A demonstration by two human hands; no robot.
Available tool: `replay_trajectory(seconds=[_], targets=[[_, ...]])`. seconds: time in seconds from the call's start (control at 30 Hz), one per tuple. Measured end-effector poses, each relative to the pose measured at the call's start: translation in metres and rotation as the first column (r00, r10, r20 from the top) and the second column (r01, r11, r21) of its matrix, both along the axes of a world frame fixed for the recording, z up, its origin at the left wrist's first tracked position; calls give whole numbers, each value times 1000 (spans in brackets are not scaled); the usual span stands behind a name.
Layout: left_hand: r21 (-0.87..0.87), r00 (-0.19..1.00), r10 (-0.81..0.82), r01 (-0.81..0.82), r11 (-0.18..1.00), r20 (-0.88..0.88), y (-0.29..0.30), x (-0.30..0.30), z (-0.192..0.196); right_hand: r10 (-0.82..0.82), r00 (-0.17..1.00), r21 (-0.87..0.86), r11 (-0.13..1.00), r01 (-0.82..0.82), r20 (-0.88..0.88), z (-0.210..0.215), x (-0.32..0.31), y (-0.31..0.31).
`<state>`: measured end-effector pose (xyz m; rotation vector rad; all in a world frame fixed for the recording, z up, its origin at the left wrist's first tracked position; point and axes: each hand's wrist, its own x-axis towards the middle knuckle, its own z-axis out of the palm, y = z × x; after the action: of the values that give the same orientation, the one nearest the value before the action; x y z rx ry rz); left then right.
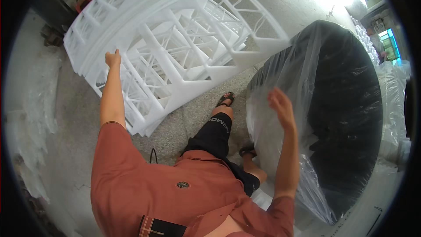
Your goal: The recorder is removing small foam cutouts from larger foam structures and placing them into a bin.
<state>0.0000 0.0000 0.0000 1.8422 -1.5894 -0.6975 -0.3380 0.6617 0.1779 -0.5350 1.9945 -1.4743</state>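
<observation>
My left hand (113, 58), arm stretched forward, is closed on a white cut-out foam sheet (184, 88), a lattice-like frame with wide bars and triangular openings. This sheet lies slanted over more scrap of the same kind, and its far right corner reaches toward the black bundle. My right hand (280, 105) is raised in front of the clear plastic film (287, 79), its fingers loosely bent and a little smeared; I see nothing in it. Whether it touches the film I cannot tell. The film partly covers a large round black bundle (346, 105) on my right.
A thick stack of similar white sheets (131, 0) stands at the far left. Crumpled clear plastic (30, 118) lies along the left side, and more wrapped material (393, 101) is at the right edge. My feet are on the concrete floor (188, 125) between stack and bundle.
</observation>
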Motion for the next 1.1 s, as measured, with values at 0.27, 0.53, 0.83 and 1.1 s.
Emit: replay_trajectory(seconds=[0.27,0.53,0.83,1.1], targets=[[305,293,-889,862,405,352,255,-63,-81,-320,947,365,881,302,-12,-131,143,181],[237,-107,-677,966,102,728,310,-143,-145,-485,863,654,608,450,-142,-76,274,285],[567,142,-758,581,584,636,284,-233,-134,-535,839,867,370,335,-96,-48,346,315],[347,427,-715,662,664,553,183,-236,-161,-521,851,866,453,211,65,-80,352,278]])
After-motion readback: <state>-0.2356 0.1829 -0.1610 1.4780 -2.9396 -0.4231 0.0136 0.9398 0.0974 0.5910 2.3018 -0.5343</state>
